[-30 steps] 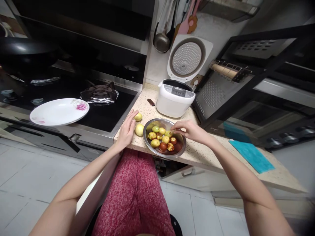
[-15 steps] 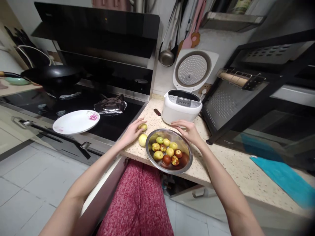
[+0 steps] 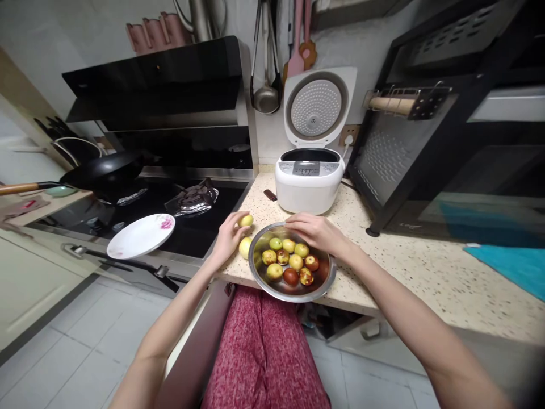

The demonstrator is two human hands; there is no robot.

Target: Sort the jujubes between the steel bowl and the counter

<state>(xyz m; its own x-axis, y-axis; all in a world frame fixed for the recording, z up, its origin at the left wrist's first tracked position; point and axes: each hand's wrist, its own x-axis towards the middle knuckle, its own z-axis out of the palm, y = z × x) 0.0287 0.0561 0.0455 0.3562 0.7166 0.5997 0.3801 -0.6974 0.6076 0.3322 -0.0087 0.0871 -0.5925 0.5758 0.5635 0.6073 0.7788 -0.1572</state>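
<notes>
where the right hand crosses it, the bowl is partly hidden.

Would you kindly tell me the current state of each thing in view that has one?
Rice cooker: lid raised
Plug: in the wall socket
Steel bowl: upright, fruit inside
Plate: face up at the front edge of the stove
Wok: on the stove
Ladle: hanging
Left hand: pinching a yellow fruit
Right hand: at the bowl's far rim, contact unclear

Metal bowl partly hidden by the right hand, turquoise cloth cut off at right.
</notes>
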